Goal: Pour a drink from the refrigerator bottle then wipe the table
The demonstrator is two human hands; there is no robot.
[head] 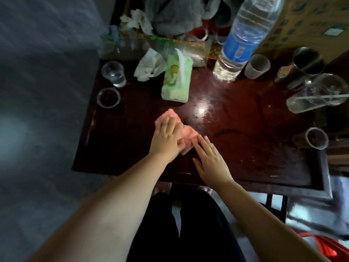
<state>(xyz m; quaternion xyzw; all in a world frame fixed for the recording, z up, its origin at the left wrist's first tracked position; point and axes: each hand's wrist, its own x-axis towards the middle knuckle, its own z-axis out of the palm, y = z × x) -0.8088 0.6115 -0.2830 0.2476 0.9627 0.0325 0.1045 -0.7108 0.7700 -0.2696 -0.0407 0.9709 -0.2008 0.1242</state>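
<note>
The pink cloth (176, 132), soft and crumpled, lies near the middle of the glossy dark wooden table (245, 148). My left hand (166, 138) presses flat on it, fingers extended. My right hand (210, 160) lies open just beside it, fingertips touching its edge. A clear ribbed plastic bottle (243, 38) stands far right; 2 clear cups (111, 86) sit far left.

Pink cloth (186, 134), dark red-brown table (236, 118)
</note>
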